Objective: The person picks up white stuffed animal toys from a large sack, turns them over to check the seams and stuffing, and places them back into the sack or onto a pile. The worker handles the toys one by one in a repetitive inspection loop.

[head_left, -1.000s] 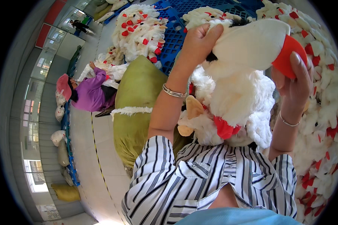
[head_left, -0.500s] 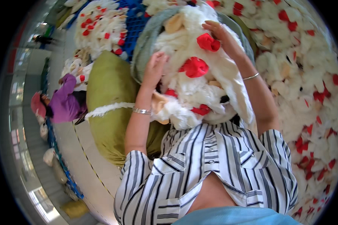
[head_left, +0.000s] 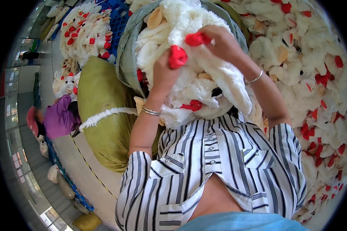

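Observation:
In front of me a grey-green woven sack point(head_left: 128, 57) gapes around a heap of white plush skins point(head_left: 216, 82) with red and beige parts. My left hand point(head_left: 164, 73) is closed around a red fabric piece point(head_left: 177, 57) of the plush. My right hand point(head_left: 223, 41) pinches another red fabric piece point(head_left: 196, 39) at its edge. Both red pieces stand up off the white fur, close to each other. Lower in the heap lie a third red piece point(head_left: 192, 105) and a small black patch point(head_left: 216, 92).
An olive stuffed sack point(head_left: 104, 115) lies at my left, with a white furry strip point(head_left: 108, 115) across it. Many more plush skins point(head_left: 297, 77) cover the right side. Another pile point(head_left: 85, 29) lies by a blue pallet point(head_left: 117, 23). A person in purple point(head_left: 61, 117) is at far left.
My hands have come closer together over the plush and closed on the two red pieces. The right hand was spread on the fur before. The view has shifted slightly.

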A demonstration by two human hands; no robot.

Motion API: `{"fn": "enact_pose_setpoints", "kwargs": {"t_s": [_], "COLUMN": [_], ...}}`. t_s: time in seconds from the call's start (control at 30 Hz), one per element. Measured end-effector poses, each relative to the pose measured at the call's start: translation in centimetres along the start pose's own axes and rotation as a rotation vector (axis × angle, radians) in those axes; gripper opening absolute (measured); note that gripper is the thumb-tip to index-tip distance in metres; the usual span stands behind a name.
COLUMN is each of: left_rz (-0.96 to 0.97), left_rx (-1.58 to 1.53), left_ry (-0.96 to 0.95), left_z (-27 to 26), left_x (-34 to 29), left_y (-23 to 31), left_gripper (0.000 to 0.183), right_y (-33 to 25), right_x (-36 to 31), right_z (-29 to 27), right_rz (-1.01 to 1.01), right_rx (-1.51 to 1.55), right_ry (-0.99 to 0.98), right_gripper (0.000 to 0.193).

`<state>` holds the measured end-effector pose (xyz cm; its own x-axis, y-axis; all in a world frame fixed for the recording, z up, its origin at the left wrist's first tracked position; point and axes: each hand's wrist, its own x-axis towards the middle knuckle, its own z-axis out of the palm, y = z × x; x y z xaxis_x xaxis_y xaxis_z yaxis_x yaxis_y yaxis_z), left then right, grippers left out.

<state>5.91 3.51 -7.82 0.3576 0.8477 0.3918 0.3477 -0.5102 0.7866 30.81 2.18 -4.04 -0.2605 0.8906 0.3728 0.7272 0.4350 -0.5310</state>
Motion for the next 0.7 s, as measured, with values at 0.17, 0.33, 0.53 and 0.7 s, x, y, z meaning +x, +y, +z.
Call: {"fn": "enact_pose_setpoints", "kwargs": {"t_s": [0.17, 0.33, 0.53, 0.7], "left_rz": [-0.391, -0.213, -0.17, 0.003], "left_rx": [-0.39, -0.845, -0.81, -0.871], "left_ry": [0.506, 0.083, 0.417, 0.266], "left_z": [-12.0, -17.2, -16.1, -20.5], "left_x": [4.1, 6.9, 6.9, 7.9], "left_y": [-1.3, 2.9, 6.7, 6.2], "left_gripper": [0.019, 0.032, 0.035, 0.029], "right_y": [6.0, 3.8, 0.7, 1.3], "right_x": [0.4, 1.9, 3.2, 1.1], "right_z": [-11.4, -14.8, -16.1, -19.9], "right_rz": [0.224, 0.232, 0.108, 0.003], "right_rx": [1.078, 1.127, 0.991, 0.448], "right_ry": [0.964, 0.736, 0.58, 0.818], "right_gripper": [0.017, 0.016, 0.023, 0.041]}}
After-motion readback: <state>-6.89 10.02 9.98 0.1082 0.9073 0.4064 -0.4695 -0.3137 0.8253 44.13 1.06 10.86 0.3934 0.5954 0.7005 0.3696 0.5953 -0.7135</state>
